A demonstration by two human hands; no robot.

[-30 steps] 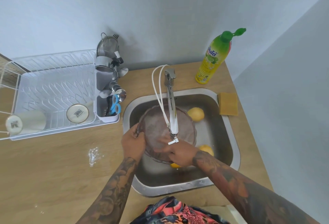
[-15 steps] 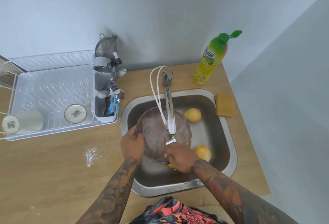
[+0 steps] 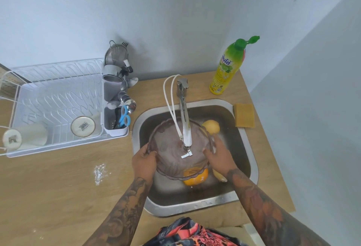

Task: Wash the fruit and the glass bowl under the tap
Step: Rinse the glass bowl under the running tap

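A dish rack (image 3: 48,107) with two cups sits on the counter at left. Over the sink (image 3: 248,148), the left hand (image 3: 143,162) grips the glass bowl (image 3: 172,148) under the tap (image 3: 185,128); the right hand (image 3: 218,155) presses flat, fingers spread, against its right side. An orange (image 3: 196,179) lies beneath, a lemon (image 3: 212,126) behind.

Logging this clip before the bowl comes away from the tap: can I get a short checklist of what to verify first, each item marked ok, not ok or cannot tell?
1. Left hand grips the rim of the glass bowl: ok.
2. Right hand steadies the opposite rim: ok, fingers look straight.
3. Bowl sits under the tap spout: ok.
4. Water running: cannot tell.
5. Fruit inside the sink: ok; lemon behind the bowl, orange below its near rim.
6. Bowl rinsed clean: cannot tell.
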